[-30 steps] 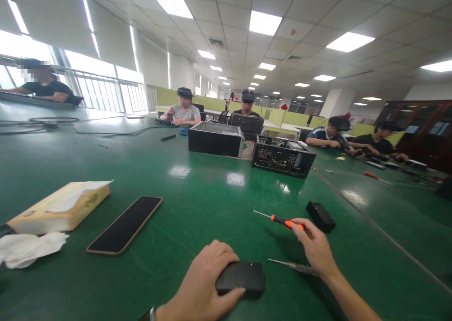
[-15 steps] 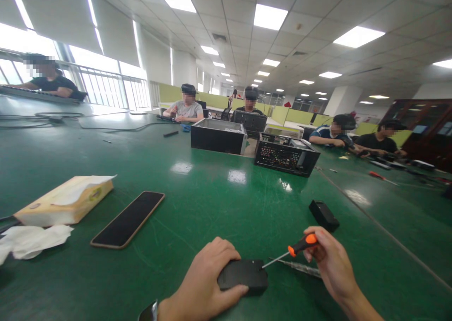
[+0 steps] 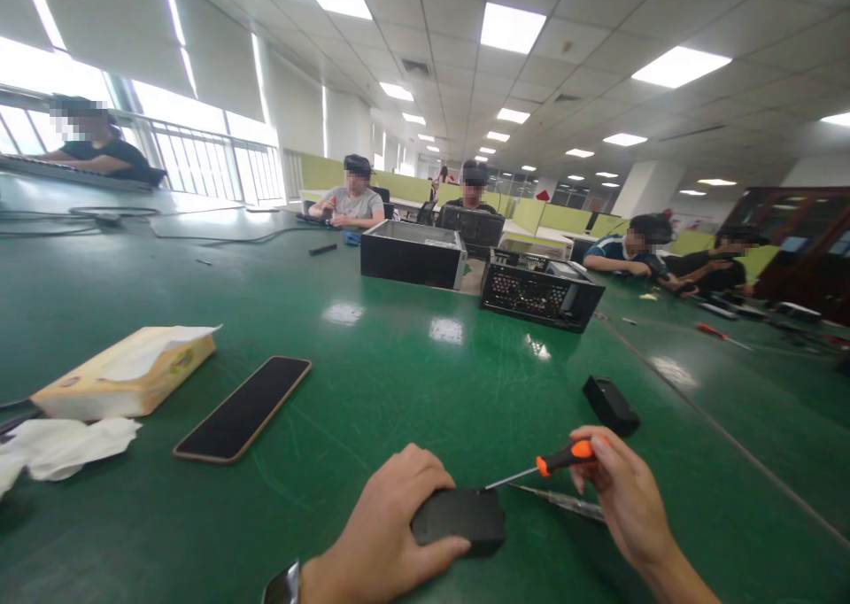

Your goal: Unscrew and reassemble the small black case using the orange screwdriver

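A black rectangular plastic box (image 3: 459, 520) lies on the green tabletop, gripped at its left end by my left hand (image 3: 398, 520), thumb in front and fingers behind. My right hand (image 3: 628, 489) pinches the orange and black handle of a screwdriver (image 3: 564, 458). Its thin shaft slants down to the left, and the tip meets the box's upper far edge near the right end. Under the shaft, a slim pointed metal tool (image 3: 564, 501) lies on the table, partly behind my right hand. Beyond that hand sits a second black box-like piece (image 3: 611, 405).
To the left are a phone (image 3: 245, 409), a tissue pack (image 3: 133, 374) and crumpled tissue (image 3: 73, 447). Two metal computer cases, one closed-sided (image 3: 412, 259) and one perforated (image 3: 541, 292), stand farther back. A red screwdriver (image 3: 723, 336) lies at right. Several people sit around the table.
The screwdriver tip has shifted left and slightly up, from the box's right end to its far edge. My left hand keeps its hold on the box.
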The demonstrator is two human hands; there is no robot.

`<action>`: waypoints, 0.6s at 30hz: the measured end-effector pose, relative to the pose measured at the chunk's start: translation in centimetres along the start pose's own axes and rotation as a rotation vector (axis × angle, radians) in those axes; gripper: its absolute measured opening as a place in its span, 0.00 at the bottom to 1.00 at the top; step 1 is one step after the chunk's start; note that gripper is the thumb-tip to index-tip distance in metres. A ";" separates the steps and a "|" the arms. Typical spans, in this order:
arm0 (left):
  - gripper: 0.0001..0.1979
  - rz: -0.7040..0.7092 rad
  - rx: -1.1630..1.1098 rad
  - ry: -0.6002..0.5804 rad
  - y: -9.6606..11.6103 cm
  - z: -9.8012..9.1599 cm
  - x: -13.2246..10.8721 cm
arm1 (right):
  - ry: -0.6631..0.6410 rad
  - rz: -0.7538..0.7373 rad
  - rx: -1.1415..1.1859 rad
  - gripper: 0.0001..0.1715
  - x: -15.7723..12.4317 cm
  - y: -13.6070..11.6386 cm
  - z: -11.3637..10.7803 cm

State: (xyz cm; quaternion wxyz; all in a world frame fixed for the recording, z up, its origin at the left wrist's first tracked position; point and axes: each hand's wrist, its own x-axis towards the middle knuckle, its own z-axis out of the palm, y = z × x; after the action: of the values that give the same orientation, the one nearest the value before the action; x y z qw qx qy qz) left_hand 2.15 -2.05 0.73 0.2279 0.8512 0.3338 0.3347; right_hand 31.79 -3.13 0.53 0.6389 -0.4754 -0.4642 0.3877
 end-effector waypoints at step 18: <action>0.17 0.021 0.061 0.031 -0.3 -0.1 -0.1 | -0.515 -0.494 -1.090 0.18 2.0 -12.5 7.1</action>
State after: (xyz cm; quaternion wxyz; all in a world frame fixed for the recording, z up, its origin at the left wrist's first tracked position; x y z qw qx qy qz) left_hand 1.90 -1.92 0.52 0.1931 0.8558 0.3386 0.3400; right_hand 26.23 -2.57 13.90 0.2449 -0.5024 -0.8283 0.0398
